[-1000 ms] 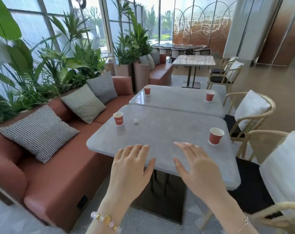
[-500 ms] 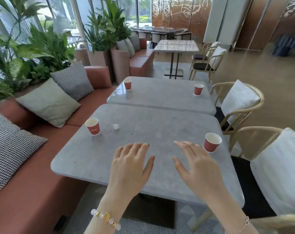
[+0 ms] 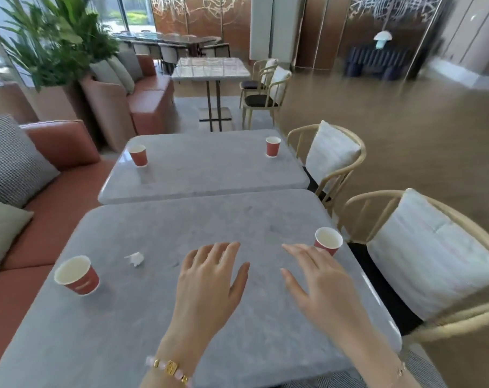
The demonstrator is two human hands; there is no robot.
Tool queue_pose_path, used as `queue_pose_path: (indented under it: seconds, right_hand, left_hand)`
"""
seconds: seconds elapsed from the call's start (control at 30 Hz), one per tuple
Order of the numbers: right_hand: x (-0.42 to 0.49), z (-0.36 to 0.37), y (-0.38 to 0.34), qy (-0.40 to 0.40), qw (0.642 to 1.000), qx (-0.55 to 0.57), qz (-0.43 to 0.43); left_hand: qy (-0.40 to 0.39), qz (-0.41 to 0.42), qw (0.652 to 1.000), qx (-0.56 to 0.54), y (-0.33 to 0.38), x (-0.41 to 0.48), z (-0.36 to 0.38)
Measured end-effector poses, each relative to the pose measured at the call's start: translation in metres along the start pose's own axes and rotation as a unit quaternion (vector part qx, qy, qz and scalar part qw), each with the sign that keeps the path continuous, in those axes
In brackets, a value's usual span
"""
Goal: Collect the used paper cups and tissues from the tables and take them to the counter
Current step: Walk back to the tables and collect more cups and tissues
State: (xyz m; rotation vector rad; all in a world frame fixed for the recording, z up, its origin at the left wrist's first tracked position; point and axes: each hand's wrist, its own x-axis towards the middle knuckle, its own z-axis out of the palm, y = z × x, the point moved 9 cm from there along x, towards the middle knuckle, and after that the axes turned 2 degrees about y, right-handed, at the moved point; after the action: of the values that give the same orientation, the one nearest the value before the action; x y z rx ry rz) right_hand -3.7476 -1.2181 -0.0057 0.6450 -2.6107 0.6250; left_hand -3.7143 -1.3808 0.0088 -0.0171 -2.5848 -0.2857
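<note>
**Both hands empty over near table, four cups and one tissue out**

Near table (image 3: 120, 331): grey stone top with rounded corners. Its far edge runs just beside the far table (image 3: 204, 175), with a thin seam between them. The left edges of both tables sit over the seat of the red sofa (image 3: 61, 197), leaving no walking gap on that side. On the right, the near chair (image 3: 439, 278) with its white cushion is close to the near table's right edge. The far chair (image 3: 331, 158) stands just beside the far table's right corner. Open room is on the right and far right, a wide brown floor (image 3: 419, 141), blurred.

Left hand (image 3: 209, 284): palm down, fingers straight and spread, holding nothing, over the middle of the near table. There is a beaded bracelet (image 3: 170, 368) on the wrist. Right hand (image 3: 321, 287): the same pose, also holding nothing, apart from the left hand. Its fingertips are in front of the base of the near-right cup (image 3: 328, 240); can't tell if they touch it. Can't tell if either palm touches the tabletop.

All cups are red paper with white insides, upright, and look empty.
- Near-left cup (image 3: 77, 278): near the left edge of the near table.
- Near-right cup: by the right edge of the near table.
- Far-left cup (image 3: 138, 154) and far-right cup (image 3: 273, 146): at the far corners of the far table.

Tissue (image 3: 135, 258): a small white crumpled wad on the near table, between the near-left cup and the left hand, touching neither.
</note>
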Motion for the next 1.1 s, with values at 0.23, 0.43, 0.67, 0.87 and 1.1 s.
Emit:
queue_pose_path:
  seconds: [0.23, 0.43, 0.67, 0.87, 1.1]
  right_hand:
    - [0.013, 0.01, 0.01, 0.011, 0.998, -0.022, 0.059]
    - [0.019, 0.016, 0.028, 0.018, 0.996, -0.046, 0.08]
    - [0.022, 0.021, 0.058, 0.02, 0.994, -0.069, 0.085]
    - [0.022, 0.027, 0.088, 0.011, 0.993, -0.053, 0.105]
    - [0.016, 0.045, 0.126, -0.013, 0.991, -0.029, 0.132]
  left_hand:
    - [-0.039, 0.048, 0.997, -0.036, -0.006, 0.026, 0.034]
    - [-0.079, 0.08, 0.992, -0.059, 0.007, 0.043, 0.062]
    - [-0.114, 0.11, 0.984, -0.083, 0.032, 0.056, 0.089]
    - [-0.153, 0.122, 0.977, -0.086, 0.055, 0.061, 0.119]
    - [-0.201, 0.108, 0.971, -0.075, 0.068, 0.063, 0.153]
